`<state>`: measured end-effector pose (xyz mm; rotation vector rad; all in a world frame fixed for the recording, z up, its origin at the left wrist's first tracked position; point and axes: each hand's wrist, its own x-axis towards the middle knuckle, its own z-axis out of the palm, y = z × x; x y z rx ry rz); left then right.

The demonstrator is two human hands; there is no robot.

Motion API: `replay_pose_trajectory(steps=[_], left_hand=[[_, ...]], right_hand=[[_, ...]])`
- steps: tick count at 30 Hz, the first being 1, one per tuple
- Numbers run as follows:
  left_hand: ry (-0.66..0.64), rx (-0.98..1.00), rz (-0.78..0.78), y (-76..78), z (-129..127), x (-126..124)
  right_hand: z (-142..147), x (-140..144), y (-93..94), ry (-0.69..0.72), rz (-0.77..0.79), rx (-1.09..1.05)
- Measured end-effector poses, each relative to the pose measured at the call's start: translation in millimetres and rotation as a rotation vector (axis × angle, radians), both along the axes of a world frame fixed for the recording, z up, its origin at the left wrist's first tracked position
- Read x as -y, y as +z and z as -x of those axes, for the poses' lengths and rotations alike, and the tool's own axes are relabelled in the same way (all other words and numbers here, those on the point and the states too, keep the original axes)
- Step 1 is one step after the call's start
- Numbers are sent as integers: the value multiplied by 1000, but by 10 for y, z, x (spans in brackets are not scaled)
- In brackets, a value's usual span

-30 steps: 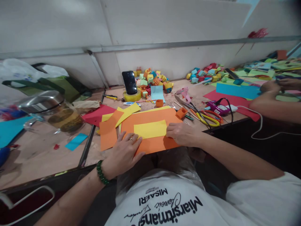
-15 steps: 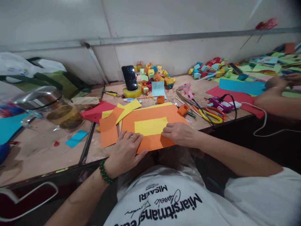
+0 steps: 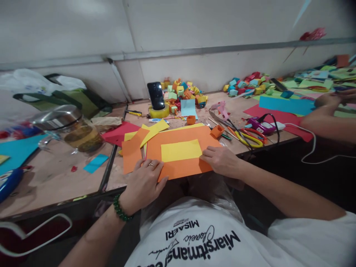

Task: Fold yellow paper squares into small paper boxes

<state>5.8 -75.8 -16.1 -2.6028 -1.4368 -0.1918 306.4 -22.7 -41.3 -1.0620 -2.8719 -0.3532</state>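
Both my hands lie flat and released: left hand (image 3: 144,181) presses the orange sheet's (image 3: 180,168) near-left corner, right hand (image 3: 221,160) beside the yellow rectangle (image 3: 181,150).

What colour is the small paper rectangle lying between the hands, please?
Yellow; the paper rectangle shows in the head view.

Pale panelled wall (image 3: 194,29) — worn wooden tabletop (image 3: 55,178) below
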Motion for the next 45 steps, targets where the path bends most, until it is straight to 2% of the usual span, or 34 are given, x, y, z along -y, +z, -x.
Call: replay_pose_trajectory(steps=[3, 6, 8, 10, 13, 17, 20, 22, 25, 28, 30, 32, 35, 37, 39, 42, 45], left_hand=[[-13, 42, 19, 10, 22, -57], [-18, 129, 24, -25, 34, -239], [39, 197, 29, -68, 22, -411], [112, 221, 92, -102, -7, -572], [149, 309, 250, -103, -55, -706], [179, 489, 370, -55, -84, -679], [155, 496, 331, -39, -72, -643], [105, 474, 292, -29, -56, -659], [10, 512, 181, 52, -31, -739], [-41, 550, 38, 222, 5, -809], [-84, 491, -10, 314, 33, -798], [-126, 370, -138, 327, 45, -731], [-203, 130, -342, 192, -2, -575], [-273, -2, -383, 74, -78, -478], [-332, -65, -355, 8, -163, -411], [-381, -70, -293, 54, -231, -383], [-371, 2, -250, 173, -164, -434]], right_hand=[[-36, 11, 91, -139, -7, 3], [45, -28, 292, -210, 9, -96], [170, -95, 415, -201, 62, -212], [314, -194, 484, -240, 160, -235], [481, -365, 480, -295, 312, -194], [544, -540, 384, -254, 325, -279], [521, -612, 320, -267, 327, -331], [504, -646, 298, -218, 281, -353], [491, -672, 318, 8, 75, -485], [477, -659, 396, 235, -195, -711], [466, -628, 444, 327, -342, -798], [465, -578, 458, 373, -426, -785], [507, -465, 385, 339, -421, -652], [550, -380, 285, 297, -361, -533], [576, -318, 167, 283, -298, -410], [544, -307, 4, 264, -230, -335], [457, -353, -81, 239, -192, -369]])
